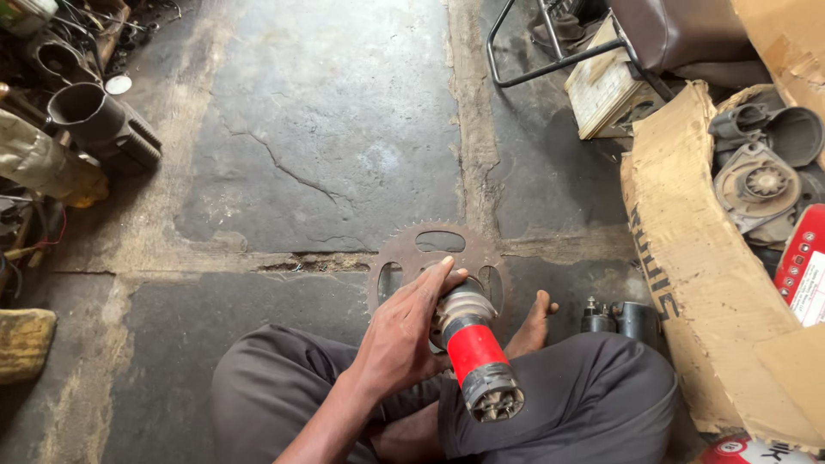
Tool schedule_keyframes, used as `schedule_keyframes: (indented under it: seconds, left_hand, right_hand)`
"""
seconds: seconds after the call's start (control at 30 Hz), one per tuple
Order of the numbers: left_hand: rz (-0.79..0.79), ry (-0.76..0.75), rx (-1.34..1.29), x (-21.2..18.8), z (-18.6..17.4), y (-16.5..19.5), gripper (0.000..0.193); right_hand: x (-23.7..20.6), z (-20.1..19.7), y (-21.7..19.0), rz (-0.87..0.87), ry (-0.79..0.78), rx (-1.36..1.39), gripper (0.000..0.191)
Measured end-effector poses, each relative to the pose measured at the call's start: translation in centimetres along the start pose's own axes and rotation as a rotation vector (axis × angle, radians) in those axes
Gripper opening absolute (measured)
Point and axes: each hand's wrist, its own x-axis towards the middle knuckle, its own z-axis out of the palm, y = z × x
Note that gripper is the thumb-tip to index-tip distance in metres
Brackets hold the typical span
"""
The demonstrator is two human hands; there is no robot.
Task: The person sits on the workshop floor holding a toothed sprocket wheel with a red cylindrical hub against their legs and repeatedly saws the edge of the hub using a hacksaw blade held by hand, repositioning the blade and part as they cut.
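I sit cross-legged on a stone floor in grey trousers. My left hand (404, 331) grips the upper end of a cylindrical motor part (475, 357) with a red middle band, a grey metal top and a dark slotted end facing me. The part leans over a rusty toothed sprocket (434, 245) that lies flat on the floor in front of my knees. My fingertips reach over the sprocket's inner rim. My bare foot (533, 322) rests just right of the sprocket. My right hand is out of sight.
A small dark motor housing (623, 320) stands by my right knee. A torn cardboard box (687, 258) with grey motor casings fills the right side. A metal chair frame (550, 51) stands at the back. Dark engine cylinders (94, 116) and clutter line the left edge.
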Motion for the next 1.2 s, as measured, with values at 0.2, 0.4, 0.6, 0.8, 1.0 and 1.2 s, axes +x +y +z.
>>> schedule_keyframes:
  seconds: [0.2,0.4,0.6,0.8,1.0,1.2]
  left_hand:
    - [0.051,0.005,0.076,0.4,-0.7,-0.1,0.102]
    - [0.025,0.047,0.012,1.0,-0.7,-0.5,0.088]
    - [0.006,0.060,-0.004,0.4,-0.4,-1.0,0.087]
    - [0.012,0.059,0.100,-0.1,0.4,-2.0,0.060]
    - [0.000,0.080,0.047,-1.1,2.1,-3.0,0.066]
    - [0.008,0.085,0.056,-0.6,1.6,-2.0,0.078]
  right_hand:
    - [-4.0,-6.1,-1.2,-0.320,0.398,0.203,0.044]
    - [-8.8,-8.7,-3.0,-0.599,0.541,0.131,0.046]
    - [-4.0,-1.7,-1.7,-0.928,0.612,-0.185,0.043]
    - [-1.0,1.1,-3.6,-1.039,0.358,-0.238,0.039]
    - [-0.8,1.8,-2.4,-1.077,0.321,-0.333,0.052]
    - [-1.4,3.0,-2.4,-1.037,0.345,-0.325,0.069]
